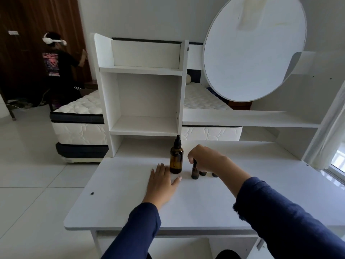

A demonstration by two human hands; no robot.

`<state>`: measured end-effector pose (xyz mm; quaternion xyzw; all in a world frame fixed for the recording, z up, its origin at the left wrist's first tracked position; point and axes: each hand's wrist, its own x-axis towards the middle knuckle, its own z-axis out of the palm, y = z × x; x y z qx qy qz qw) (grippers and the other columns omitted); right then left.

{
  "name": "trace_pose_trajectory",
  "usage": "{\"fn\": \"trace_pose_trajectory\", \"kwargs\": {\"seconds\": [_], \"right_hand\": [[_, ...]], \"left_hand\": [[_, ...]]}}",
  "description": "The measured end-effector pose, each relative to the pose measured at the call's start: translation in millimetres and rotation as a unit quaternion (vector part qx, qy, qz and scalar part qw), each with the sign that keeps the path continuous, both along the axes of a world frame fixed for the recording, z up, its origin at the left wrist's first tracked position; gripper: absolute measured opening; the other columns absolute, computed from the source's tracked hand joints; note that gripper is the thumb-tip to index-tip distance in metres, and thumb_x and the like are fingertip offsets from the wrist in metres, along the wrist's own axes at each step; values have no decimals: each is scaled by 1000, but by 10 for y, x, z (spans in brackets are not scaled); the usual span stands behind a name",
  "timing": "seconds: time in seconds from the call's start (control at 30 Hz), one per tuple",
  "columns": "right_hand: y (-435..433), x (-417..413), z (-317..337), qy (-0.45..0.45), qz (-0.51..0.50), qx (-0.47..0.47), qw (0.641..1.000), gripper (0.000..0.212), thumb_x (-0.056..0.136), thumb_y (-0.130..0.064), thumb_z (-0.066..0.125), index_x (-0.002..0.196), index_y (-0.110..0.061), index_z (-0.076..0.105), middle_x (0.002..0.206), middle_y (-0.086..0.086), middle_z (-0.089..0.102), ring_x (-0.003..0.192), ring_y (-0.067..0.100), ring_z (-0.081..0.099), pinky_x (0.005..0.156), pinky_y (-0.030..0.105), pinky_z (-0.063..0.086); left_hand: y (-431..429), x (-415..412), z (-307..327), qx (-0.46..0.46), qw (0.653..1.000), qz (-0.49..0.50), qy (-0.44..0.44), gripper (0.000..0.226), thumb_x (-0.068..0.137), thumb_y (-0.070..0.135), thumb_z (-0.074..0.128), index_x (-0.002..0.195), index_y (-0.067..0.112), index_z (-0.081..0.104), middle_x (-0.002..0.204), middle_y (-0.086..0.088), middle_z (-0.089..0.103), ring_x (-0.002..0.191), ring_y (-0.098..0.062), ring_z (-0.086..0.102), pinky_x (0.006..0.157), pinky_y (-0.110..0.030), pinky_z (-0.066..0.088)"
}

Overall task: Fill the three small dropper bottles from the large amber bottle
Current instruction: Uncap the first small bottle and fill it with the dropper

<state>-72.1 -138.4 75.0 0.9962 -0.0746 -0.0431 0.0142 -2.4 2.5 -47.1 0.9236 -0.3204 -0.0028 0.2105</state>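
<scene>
Past the blue sleeves [141, 230], the large amber bottle [176, 161] is seen capped on the worktop [121, 202]. At its 3 o'clock a small dropper bottle [194, 173] is gripped at the cap by the curled right hand [205, 159]. At 7 o'clock the left hand [162, 181] is laid flat, empty. No filling is judged begun.

In front of you, a white worktop [121, 202] carries a white shelf unit [145, 101] with open compartments along its back edge, and a large round white panel [253, 49] rises to its right. Behind the shelves lies a bed [80, 124] with a quilted white mattress. Far left, a person [59, 68] in a white headset faces a dark brown wall [28, 19], above a pale tiled floor [28, 165].
</scene>
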Motion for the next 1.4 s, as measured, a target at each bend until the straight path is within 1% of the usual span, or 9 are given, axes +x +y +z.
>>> {"fn": "trace_pose_trajectory", "kwargs": {"seconds": [0.17,0.27,0.4,0.57,0.67,0.87,1.1,1.23,1.4], "right_hand": [[93,-137,2,-6,6,12,1000,26,84,1,53,104,-12,63,113,9,52,94,29,59,68,29,45],[158,-227,-18,-26,18,27,999,25,83,-1,54,101,-14,64,110,7,55,92,27,61,70,28,48],[216,-312,-59,-59,22,60,996,23,82,-3,57,99,-17,65,100,2,56,83,22,60,72,30,54],[336,-383,-122,-104,37,118,987,17,81,-9,64,97,-11,66,96,6,64,78,16,53,65,23,43],[370,-370,-181,-128,26,162,978,19,77,-16,71,95,-11,66,96,8,64,80,19,57,68,26,48],[402,-319,-230,-164,4,226,960,22,69,-22,80,85,-12,70,89,8,69,82,20,62,77,31,55],[412,-333,-235,-176,-4,243,954,20,69,-20,80,86,-15,72,75,-2,64,69,7,58,62,7,41],[416,-347,-217,-162,21,237,958,18,69,-16,79,86,-12,73,77,1,68,78,16,66,79,26,54],[333,-349,-214,-136,49,265,953,20,69,-10,78,87,-17,74,91,6,72,88,15,64,83,26,52]], "left_hand": [[125,-216,63,28,999,-9,13,77,93,59,27,149,8,11,159,-12,4,148,-23,-2,120,-38,-1],[183,-355,120,3,1000,-17,20,77,91,60,35,147,8,21,158,-9,13,147,-22,9,118,-35,10],[222,-483,167,-121,991,-25,56,66,88,51,53,139,13,37,144,0,37,132,-17,36,107,-29,34],[271,-544,200,-270,948,-15,167,56,77,29,75,125,16,49,115,2,51,106,-12,54,85,-15,42],[293,-529,202,-313,927,-20,204,47,71,21,81,111,16,58,102,2,62,91,-8,61,76,-10,46],[286,-503,203,-340,916,-34,208,29,68,10,82,94,13,69,88,1,72,83,-9,68,83,-19,51],[291,-481,200,-343,913,-45,218,27,72,7,78,97,12,71,94,-5,74,88,-12,70,87,-20,51],[301,-470,195,-343,909,-44,231,28,71,6,79,97,12,72,91,-4,73,88,-13,70,88,-22,51],[315,-465,209,-344,900,-64,260,25,73,3,77,95,13,71,93,-5,74,85,-8,69,88,-20,50]]}}
